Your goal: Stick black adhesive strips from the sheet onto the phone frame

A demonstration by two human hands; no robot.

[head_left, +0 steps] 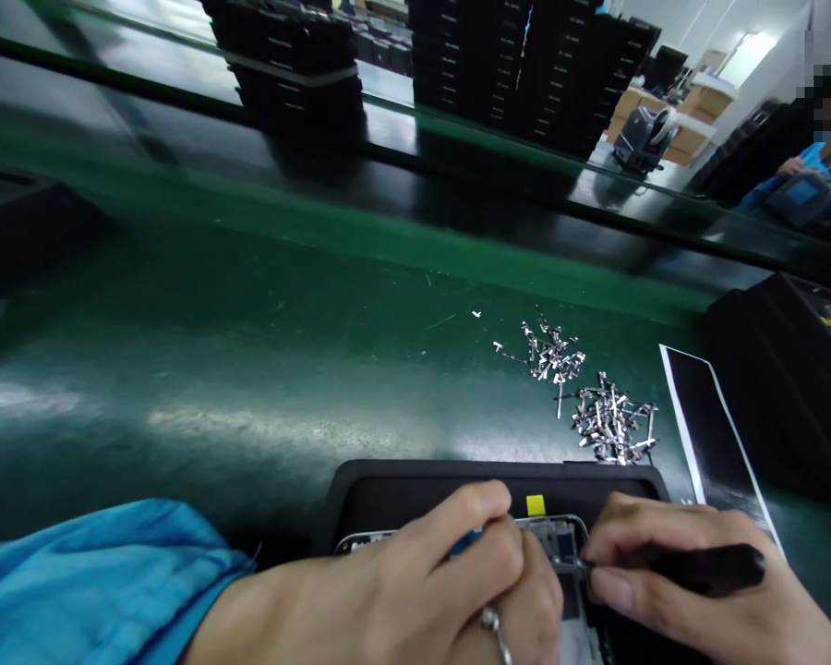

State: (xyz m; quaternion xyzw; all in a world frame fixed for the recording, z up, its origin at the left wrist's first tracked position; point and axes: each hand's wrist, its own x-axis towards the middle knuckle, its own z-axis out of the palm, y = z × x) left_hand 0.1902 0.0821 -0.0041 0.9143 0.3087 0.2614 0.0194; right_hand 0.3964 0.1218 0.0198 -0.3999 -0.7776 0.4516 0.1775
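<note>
1. Left hand: lies palm-down across the near edge of a metal-framed device, fingers curled and pressed together on it; a ring shows on one finger, and a blue sleeve covers the forearm.
2. Right hand: thumb and fingers pinch a black tool, held nearly level with its tip at the device's upper right corner.
3. The device sits in a black tray on the green work surface (a small yellow tab shows just behind it).
4. Just beyond the tray, to the right: two heaps of small metal parts; a black sheet lies beside them.
5. Far side: stacked black trays; another person's blue sleeve at upper right.
</note>
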